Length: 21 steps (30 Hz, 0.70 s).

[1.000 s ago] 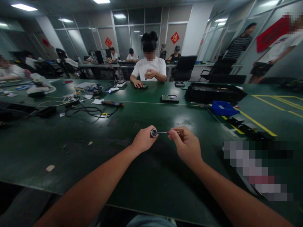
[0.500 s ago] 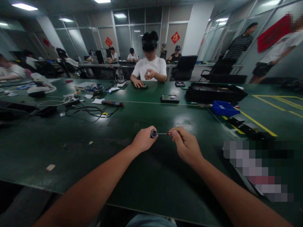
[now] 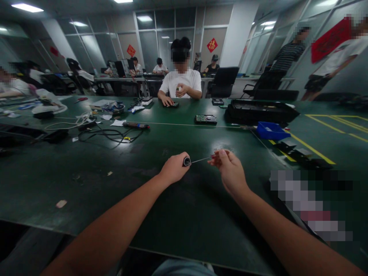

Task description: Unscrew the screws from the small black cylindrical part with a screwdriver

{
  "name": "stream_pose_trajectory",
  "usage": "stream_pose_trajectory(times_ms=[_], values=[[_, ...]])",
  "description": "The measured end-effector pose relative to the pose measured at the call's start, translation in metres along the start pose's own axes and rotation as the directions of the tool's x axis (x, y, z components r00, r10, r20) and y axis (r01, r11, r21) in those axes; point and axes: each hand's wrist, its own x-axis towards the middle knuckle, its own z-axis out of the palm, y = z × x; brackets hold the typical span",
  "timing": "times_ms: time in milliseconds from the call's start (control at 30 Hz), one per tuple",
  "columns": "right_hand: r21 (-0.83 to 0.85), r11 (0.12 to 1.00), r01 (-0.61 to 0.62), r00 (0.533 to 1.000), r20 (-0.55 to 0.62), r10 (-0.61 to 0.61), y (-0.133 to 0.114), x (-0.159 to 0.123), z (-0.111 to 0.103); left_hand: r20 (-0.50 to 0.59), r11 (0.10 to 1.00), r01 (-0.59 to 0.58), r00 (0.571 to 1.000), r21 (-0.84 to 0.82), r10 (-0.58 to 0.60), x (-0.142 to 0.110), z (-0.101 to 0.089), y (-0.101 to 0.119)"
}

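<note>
My left hand (image 3: 174, 168) is closed in a fist around a small black screwdriver handle (image 3: 186, 161), whose round end points right. A thin metal bit (image 3: 200, 160) sticks out of that handle toward my right hand (image 3: 229, 170). The right hand's fingertips are pinched on the bit's far tip. Both hands hover just above the dark green table (image 3: 172, 207), near its middle.
Across the table a person in a white shirt (image 3: 181, 82) works on a small device. A hard drive (image 3: 206, 119), a black case (image 3: 260, 111) and a blue bin (image 3: 271, 130) lie to the far right. Cables (image 3: 109, 135) and a tool lie at far left.
My right hand has shifted slightly up and right, tilting the bit's far end upward. The left hand has stayed in place on the handle.
</note>
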Motion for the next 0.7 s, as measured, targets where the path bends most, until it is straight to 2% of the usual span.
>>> stream_pose_trajectory(times_ms=[233,367,567,700], values=[[-0.190,0.962,0.197,0.980,0.070,-0.187,-0.007,-0.015,0.005,0.000,1.000,0.010,1.000,0.024,-0.010,-0.002,0.001,0.001],[-0.349,0.891,0.289,0.957,0.138,-0.257,-0.015,-0.018,0.003,0.004,0.999,0.002,1.000,0.041,-0.002,-0.002,0.001,-0.001],[-0.502,0.795,0.341,0.940,0.197,-0.279,-0.018,-0.018,0.000,0.012,0.998,0.012,1.000,0.057,-0.013,0.000,0.002,-0.006],[-0.525,0.777,0.348,0.937,0.163,-0.309,-0.019,-0.018,-0.001,-0.018,0.999,0.016,1.000,0.036,-0.015,0.000,0.002,-0.007]])
